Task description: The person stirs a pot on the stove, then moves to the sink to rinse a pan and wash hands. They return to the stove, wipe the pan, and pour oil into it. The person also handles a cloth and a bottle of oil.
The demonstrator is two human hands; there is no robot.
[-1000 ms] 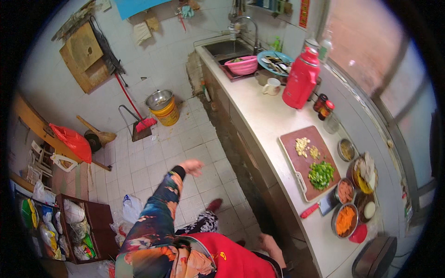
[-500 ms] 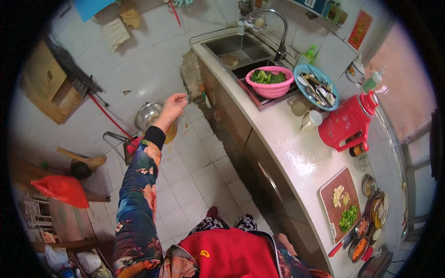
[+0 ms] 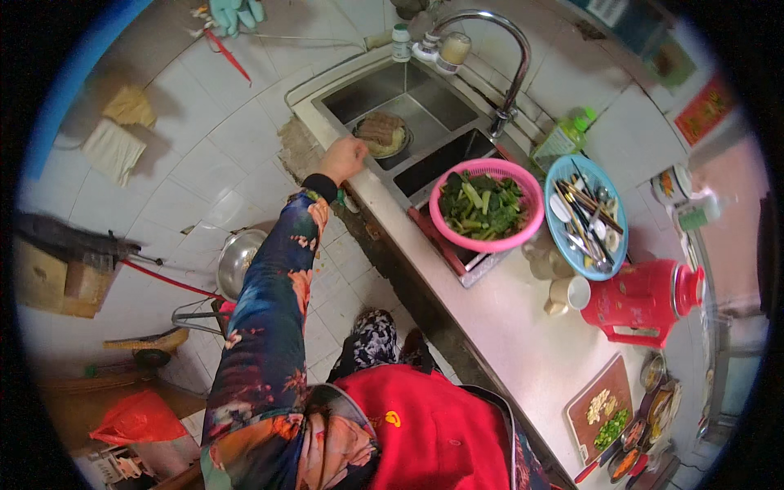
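Note:
My left hand (image 3: 344, 159) is at the near edge of the sink counter, its arm in a dark floral sleeve reaching forward. The fingers are curled closed, and what they hold, if anything, is hidden. Just past them, in the steel sink basin (image 3: 433, 94), lies a round bowl of brownish pieces (image 3: 380, 129). To the hand's right, a pink colander (image 3: 536, 214) of cut leafy greens (image 3: 482, 204) rests over the counter beside the smaller basin. My right hand is out of view.
A curved faucet (image 3: 523, 61) rises behind the basins. Along the counter (image 3: 498, 318) stand a blue basket (image 3: 581, 265) of utensils, a white mug (image 3: 569, 292), a red thermos (image 3: 637, 302) and a cutting board (image 3: 590, 400) with chopped food. A metal bowl (image 3: 237, 265) is low at the left.
My left hand has moved from above the floor to the sink's edge. The view has shifted closer to the sink. My right hand, partly visible near my body before, is out of view.

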